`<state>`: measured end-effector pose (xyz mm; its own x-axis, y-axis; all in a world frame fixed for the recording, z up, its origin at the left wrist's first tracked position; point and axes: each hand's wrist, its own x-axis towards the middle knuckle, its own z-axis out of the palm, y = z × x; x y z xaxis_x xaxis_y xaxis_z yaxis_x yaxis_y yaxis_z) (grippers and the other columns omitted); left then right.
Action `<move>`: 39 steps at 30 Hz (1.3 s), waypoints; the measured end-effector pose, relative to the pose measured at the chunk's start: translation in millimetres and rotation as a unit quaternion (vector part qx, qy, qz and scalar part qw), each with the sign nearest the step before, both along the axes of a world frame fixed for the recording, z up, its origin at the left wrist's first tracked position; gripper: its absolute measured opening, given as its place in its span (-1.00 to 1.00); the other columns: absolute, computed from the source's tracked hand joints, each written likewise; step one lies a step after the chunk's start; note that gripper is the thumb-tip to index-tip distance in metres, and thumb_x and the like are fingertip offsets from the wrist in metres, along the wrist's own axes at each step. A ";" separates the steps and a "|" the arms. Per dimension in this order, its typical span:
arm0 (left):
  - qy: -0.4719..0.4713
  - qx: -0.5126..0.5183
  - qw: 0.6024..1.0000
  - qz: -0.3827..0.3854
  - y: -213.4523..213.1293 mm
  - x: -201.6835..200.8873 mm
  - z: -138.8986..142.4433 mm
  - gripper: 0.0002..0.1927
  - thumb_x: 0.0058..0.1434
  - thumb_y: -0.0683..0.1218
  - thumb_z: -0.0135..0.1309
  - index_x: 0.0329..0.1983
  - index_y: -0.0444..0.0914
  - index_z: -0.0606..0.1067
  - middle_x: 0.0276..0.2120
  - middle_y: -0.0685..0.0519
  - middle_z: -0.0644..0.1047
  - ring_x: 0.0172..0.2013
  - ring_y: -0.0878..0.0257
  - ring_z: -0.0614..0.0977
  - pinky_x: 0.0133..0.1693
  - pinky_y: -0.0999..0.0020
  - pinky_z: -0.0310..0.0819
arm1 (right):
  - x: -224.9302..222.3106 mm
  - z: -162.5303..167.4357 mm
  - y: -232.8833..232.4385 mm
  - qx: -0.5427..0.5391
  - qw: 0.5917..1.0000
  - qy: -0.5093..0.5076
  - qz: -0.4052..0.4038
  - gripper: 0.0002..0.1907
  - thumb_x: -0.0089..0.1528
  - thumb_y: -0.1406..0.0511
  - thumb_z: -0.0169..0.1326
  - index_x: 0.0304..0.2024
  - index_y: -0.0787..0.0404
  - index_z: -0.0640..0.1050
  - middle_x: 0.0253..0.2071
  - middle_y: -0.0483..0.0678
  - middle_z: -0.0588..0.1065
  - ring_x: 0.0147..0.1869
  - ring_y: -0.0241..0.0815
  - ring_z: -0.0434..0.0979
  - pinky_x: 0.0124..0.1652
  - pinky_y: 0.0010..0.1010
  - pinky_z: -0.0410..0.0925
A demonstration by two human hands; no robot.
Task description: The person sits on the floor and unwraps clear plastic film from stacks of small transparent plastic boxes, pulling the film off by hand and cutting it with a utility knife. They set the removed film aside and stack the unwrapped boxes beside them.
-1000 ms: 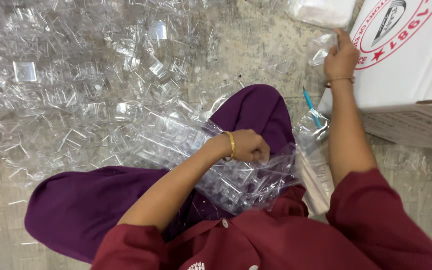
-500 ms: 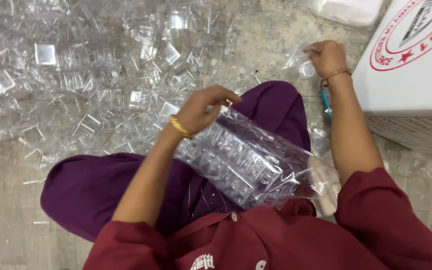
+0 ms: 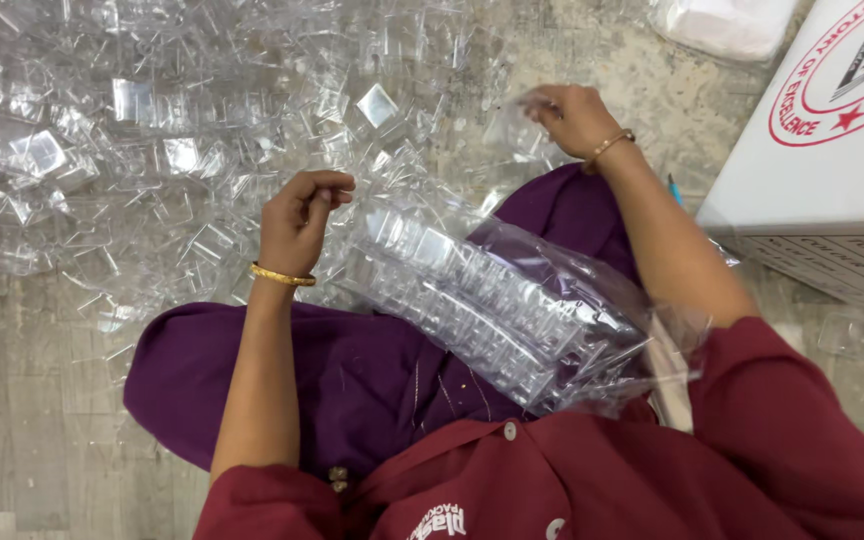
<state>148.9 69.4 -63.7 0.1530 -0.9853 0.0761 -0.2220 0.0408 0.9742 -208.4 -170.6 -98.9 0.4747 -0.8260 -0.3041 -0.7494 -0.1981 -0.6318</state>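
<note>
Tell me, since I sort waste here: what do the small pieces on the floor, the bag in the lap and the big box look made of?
Small pieces: clear hard plastic, seemingly; see-through with glinting edges. Bag: thin clear plastic film, creased and shiny. Box: likely cardboard, matte white, with a red round print.

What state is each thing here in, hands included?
Left hand: fingers curled, at the bag's mouth.
Right hand: pinching a clear piece.
Bag: on the lap, filled with stacked clear pieces, open at the left hand's end.
Clear pieces: loose, heaped on the floor.
Box: closed.
</note>
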 end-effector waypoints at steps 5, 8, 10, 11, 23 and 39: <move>-0.045 0.019 0.997 0.052 15.4 20.7 -20.6 -0.74 0.44 -0.31 -0.15 0.02 -0.35 0.56 -0.11 -0.04 0.66 -0.12 0.26 0.72 -0.08 0.41 0.61 | 31.9 -20.3 10.9 -0.205 0.974 0.032 0.086 -0.70 0.37 0.31 0.10 0.13 0.19 0.64 -0.05 0.22 0.58 0.00 0.14 0.58 0.06 -0.11 0.43; -0.047 0.015 0.996 0.078 10.8 24.6 -32.7 -0.76 0.45 -0.31 -0.13 0.01 -0.34 0.55 -0.12 -0.03 0.66 -0.15 0.27 0.72 -0.15 0.43 0.58 | 37.5 -31.5 8.1 -0.194 0.978 -0.025 0.072 -0.67 0.34 0.22 0.12 0.07 0.25 0.61 -0.02 0.27 0.52 0.02 0.18 0.54 0.04 -0.11 0.39; -0.047 0.002 0.995 0.083 6.6 23.4 -38.9 -0.77 0.44 -0.32 -0.12 0.00 -0.34 0.55 -0.12 -0.02 0.66 -0.15 0.28 0.72 -0.17 0.44 0.58 | 36.8 -29.5 1.5 -0.157 0.985 -0.024 0.069 -0.64 0.39 0.17 0.16 0.11 0.27 0.57 0.03 0.27 0.51 0.09 0.18 0.52 0.09 -0.10 0.36; -0.038 -0.007 0.996 0.079 4.6 22.1 -41.1 -0.76 0.42 -0.33 -0.13 0.00 -0.34 0.55 -0.12 -0.02 0.66 -0.15 0.28 0.72 -0.15 0.44 0.59 | 34.1 -26.0 -2.8 -0.140 0.988 -0.024 0.068 -0.61 0.41 0.14 0.17 0.13 0.28 0.56 0.06 0.27 0.50 0.12 0.19 0.50 0.11 -0.10 0.35; -0.038 -0.025 0.994 0.098 0.3 18.7 -36.9 -0.76 0.43 -0.32 -0.13 -0.03 -0.32 0.56 -0.14 -0.01 0.67 -0.17 0.29 0.73 -0.17 0.45 0.61 | -28.8 -20.7 -11.6 -0.213 0.971 0.102 0.022 -0.37 -0.01 0.13 0.48 0.00 0.17 0.49 0.13 0.17 0.41 0.29 0.25 0.35 0.29 0.00 0.29; -0.040 -0.029 0.992 0.119 0.1 22.3 -51.2 -0.75 0.42 -0.32 -0.13 -0.03 -0.32 0.57 -0.16 -0.02 0.68 -0.18 0.29 0.74 -0.21 0.47 0.60 | 23.8 -9.1 15.2 -0.213 0.956 -0.200 0.009 -0.16 0.38 0.25 0.37 0.57 -0.02 0.18 0.29 0.06 0.49 0.24 0.02 0.53 0.29 -0.03 0.42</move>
<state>171.2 69.5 -114.9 0.3710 -0.9160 0.1528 -0.3087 0.0335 0.9506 -184.5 -155.3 -108.0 0.4985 -0.8248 0.2667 -0.4578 -0.5118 -0.7270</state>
